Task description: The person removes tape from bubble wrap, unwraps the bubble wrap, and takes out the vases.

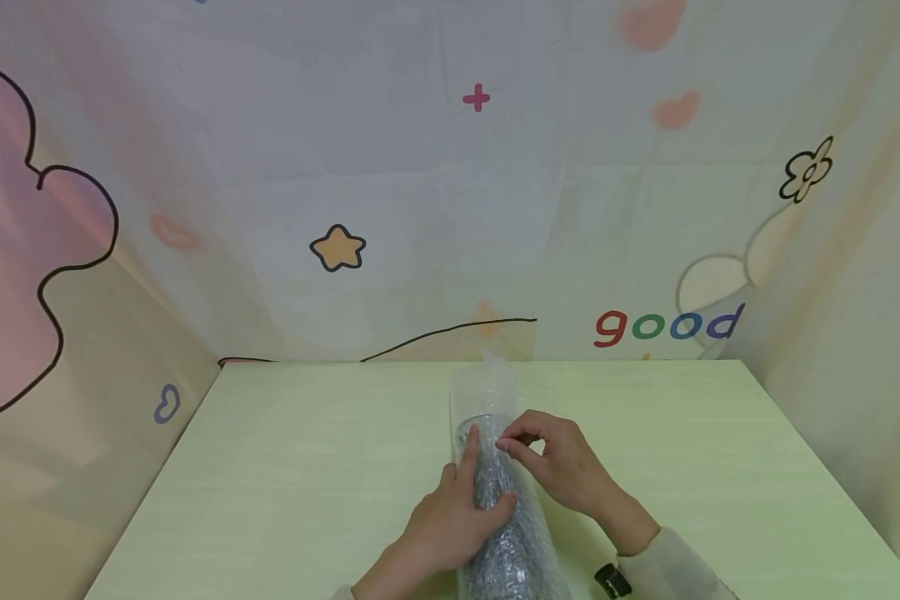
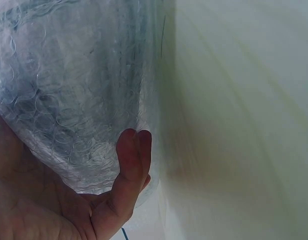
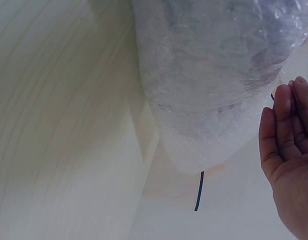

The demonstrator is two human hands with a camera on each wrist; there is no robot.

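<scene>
A long bundle (image 1: pixel 506 554) wrapped in clear bubble wrap lies on the table, pointing away from me. Something dark or grey shows through the layers, but its kind is hidden. My left hand (image 1: pixel 457 521) holds the bundle from the left, its thumb across the top and its index finger stretched toward the far end. In the left wrist view, fingers (image 2: pixel 131 160) bend against the side of the bundle (image 2: pixel 74 80). With thumb and index finger, my right hand (image 1: pixel 562 458) pinches a thin bit at the wrap's upper right. The right wrist view shows these fingertips (image 3: pixel 283 97) beside the bundle (image 3: pixel 209 60).
Loose bubble wrap (image 1: pixel 485 383) sticks out past the bundle's far end, close to the back edge of the pale green table (image 1: pixel 307 467). A printed cloth (image 1: pixel 420 250) hangs behind and on both sides. A small black object (image 1: pixel 612 581) sits at the right sleeve.
</scene>
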